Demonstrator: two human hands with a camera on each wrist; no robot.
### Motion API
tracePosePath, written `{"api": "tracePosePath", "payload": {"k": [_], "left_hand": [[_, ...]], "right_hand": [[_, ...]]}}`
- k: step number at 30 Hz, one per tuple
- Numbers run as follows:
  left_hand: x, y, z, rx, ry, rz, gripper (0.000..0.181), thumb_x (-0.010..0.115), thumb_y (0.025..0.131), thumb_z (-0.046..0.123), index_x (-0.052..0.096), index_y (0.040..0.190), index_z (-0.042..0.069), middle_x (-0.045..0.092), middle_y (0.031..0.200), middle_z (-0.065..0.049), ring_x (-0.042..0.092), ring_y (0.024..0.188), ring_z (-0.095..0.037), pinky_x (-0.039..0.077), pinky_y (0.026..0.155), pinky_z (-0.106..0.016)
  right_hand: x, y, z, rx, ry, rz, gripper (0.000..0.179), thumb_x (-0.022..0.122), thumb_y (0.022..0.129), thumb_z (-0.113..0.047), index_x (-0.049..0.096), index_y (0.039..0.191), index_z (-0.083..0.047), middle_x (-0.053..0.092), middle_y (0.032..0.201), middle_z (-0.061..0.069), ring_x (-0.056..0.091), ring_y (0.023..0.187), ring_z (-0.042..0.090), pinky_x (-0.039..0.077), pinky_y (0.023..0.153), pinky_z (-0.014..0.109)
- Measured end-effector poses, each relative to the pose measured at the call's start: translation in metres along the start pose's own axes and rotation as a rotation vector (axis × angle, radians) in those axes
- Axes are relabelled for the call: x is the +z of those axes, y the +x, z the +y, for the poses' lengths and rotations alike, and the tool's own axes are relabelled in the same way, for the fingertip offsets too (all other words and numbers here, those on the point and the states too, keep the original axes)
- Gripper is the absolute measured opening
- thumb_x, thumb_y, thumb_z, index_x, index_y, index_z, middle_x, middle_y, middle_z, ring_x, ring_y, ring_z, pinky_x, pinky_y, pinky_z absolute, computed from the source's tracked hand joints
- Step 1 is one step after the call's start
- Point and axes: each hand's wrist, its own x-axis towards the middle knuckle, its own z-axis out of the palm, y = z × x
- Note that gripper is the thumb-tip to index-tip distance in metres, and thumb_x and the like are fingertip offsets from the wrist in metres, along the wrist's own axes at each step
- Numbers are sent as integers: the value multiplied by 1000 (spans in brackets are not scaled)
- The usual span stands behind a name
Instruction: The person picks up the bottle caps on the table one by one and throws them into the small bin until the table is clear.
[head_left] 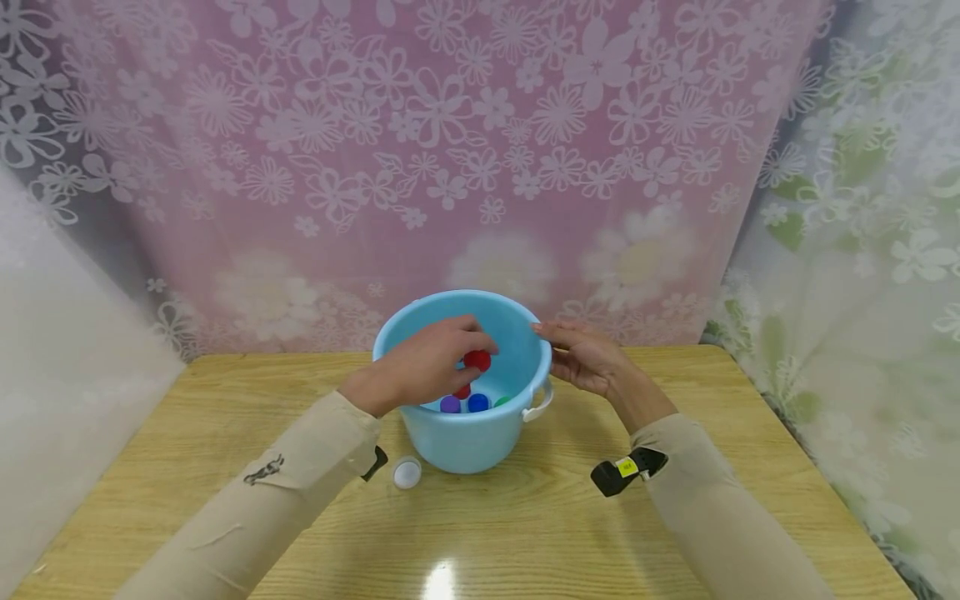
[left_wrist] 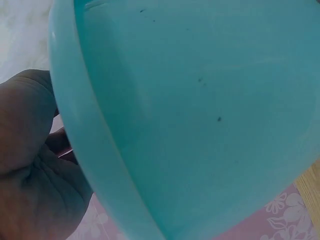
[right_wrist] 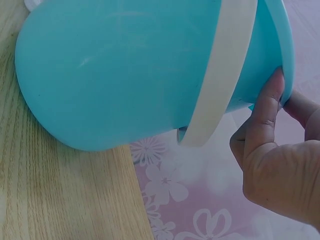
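A light blue bucket (head_left: pixel 465 446) stands upright on the table. My left hand (head_left: pixel 431 358) reaches over its near left rim and pinches a red bottle cap (head_left: pixel 477 360) between thumb and fingers. Below it, inside the bucket, lie another red cap (head_left: pixel 462 392), a purple cap (head_left: pixel 450 405), a blue cap (head_left: pixel 477 403) and a partly hidden green cap (head_left: pixel 502 401). My right hand (head_left: pixel 588 358) grips the bucket's right rim, also seen in the right wrist view. The left wrist view shows the bucket wall, with the held cap hidden.
A white bottle cap (head_left: pixel 407 472) lies on the wooden table (head_left: pixel 525 533) in front of the bucket. The bucket's white handle (right_wrist: pixel 220 75) hangs at its right side. A pink floral curtain (head_left: pixel 450 167) rises behind the table's back edge.
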Motion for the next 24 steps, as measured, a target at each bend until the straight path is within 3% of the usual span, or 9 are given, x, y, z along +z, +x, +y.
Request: {"api": "tracePosePath", "payload": {"k": [8,13,18,24], "left_hand": [[-1,-6,-8,-21,-12,66,27,66,90,9,65,117,8,56,115,-3,56,101,-15,49,86,-28],[-2,-17,-15,-17,-27,183,21,64,91,12,67,112,11,58,111,-1,57,94,-12,51,79,-28],[-1,-34,-22,-71,-18,385,15,61,90,11,68,103,11,60,104,0,59,89,-15,52,72,-29],[-2,-56,-35,-225,-52,775,9,58,86,3,63,92,5,57,86,-5,56,74,-17,49,62,-30]], "right_hand": [[0,1,1,1,5,4,35,63,94,-21,52,122,-3,55,110,10,64,88,18,56,75,26],[0,1,1,-2,3,18,33,63,94,-22,54,120,-4,55,109,11,65,86,18,56,74,26],[0,0,1,-7,-12,7,35,62,94,-23,52,122,-4,54,110,11,65,87,18,56,75,26],[1,0,0,-11,-24,18,41,63,94,-23,50,126,-1,54,112,12,65,87,18,56,74,26]]}}
